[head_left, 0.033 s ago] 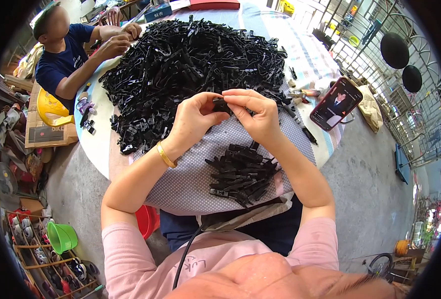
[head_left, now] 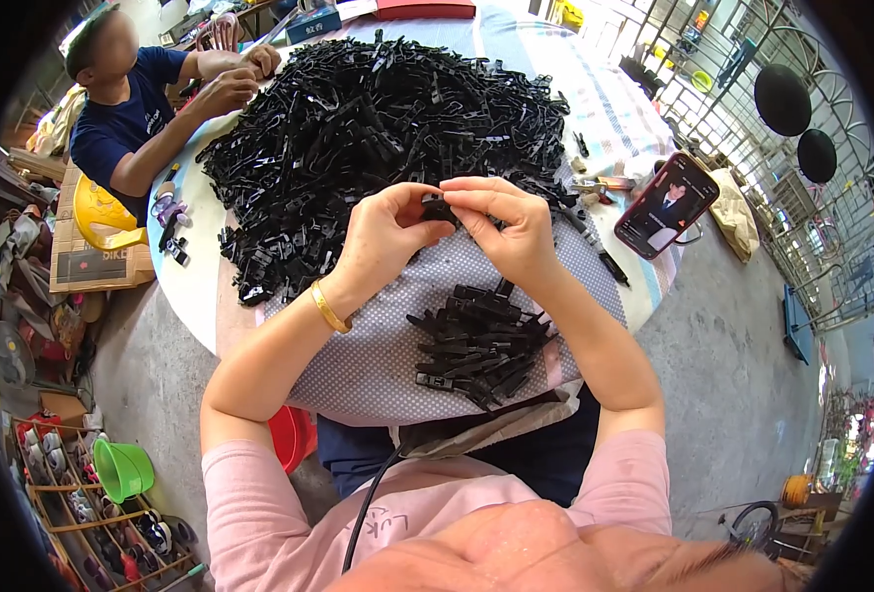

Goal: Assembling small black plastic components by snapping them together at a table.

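Black plastic filled most of the table in the head view, where a small black clip (head_left: 437, 208) sat between the person's two hands, just in front of the near edge of a large heap (head_left: 378, 128) of similar pieces. The left hand (head_left: 392, 225) came in from the lower left, its wrist ringed by a gold bracelet (head_left: 330, 308), with the fingers curled over and the thumb pointing inward, so that the clip was pinched at their tips. The right hand (head_left: 508, 229) met it from the other side, the back of the hand turned up, the index and middle fingers reaching left and the fingertips closed on the same clip; its thumb was bent beneath and partly hidden. Both elbows were bent and spread wide outside the pink sleeves (head_left: 249, 483), the forearms slanting inward to meet over the dotted cloth (head_left: 358, 370). Between the forearms, nearer the body, lay a smaller pile (head_left: 481, 345) of black clips. A phone (head_left: 666, 205) with a lit screen stood tilted to the right of the right hand, well apart from it. Across the table at the left, a co-worker (head_left: 126, 113) in a dark blue shirt held both hands near the heap's far left edge.
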`<state>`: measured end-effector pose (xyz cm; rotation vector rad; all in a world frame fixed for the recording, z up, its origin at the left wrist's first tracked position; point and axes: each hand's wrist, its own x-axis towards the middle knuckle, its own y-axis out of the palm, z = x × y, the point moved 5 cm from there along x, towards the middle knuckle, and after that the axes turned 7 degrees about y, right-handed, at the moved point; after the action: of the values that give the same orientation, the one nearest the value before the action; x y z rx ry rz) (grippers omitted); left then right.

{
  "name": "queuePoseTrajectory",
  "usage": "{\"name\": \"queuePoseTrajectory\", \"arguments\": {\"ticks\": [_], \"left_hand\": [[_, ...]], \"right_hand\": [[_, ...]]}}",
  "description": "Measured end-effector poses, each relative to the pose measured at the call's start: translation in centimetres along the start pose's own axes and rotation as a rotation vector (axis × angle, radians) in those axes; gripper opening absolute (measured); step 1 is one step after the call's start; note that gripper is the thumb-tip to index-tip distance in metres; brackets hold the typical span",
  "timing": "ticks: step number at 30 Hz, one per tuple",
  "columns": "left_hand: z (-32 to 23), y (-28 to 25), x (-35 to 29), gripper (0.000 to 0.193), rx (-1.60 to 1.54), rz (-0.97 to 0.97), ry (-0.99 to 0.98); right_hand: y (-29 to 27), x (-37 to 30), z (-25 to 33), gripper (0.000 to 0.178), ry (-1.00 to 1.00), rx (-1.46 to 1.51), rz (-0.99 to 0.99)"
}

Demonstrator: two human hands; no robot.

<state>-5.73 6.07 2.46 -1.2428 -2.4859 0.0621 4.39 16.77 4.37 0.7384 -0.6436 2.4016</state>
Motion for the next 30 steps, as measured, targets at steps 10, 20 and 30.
{"name": "queuePoseTrajectory", "arguments": {"ticks": [10,20,30], "left_hand": [[0.7,-0.2,-0.2,0.032,-0.046,-0.04,-0.036],[0.8,-0.1,-0.3,0.028,-0.409,-0.01,-0.074],[-1.6,0.4,-0.6,0.035,-0.169,0.028,0.175]], "right_hand": [[0.8,-0.3,0.6,0.018,-0.119,-0.118,0.073],[0.1,0.0,-0.7,0.028,0.222,0.153,0.01],[-1.1,0.0,-1.7,0.03,0.459,0.318,0.224]]}}
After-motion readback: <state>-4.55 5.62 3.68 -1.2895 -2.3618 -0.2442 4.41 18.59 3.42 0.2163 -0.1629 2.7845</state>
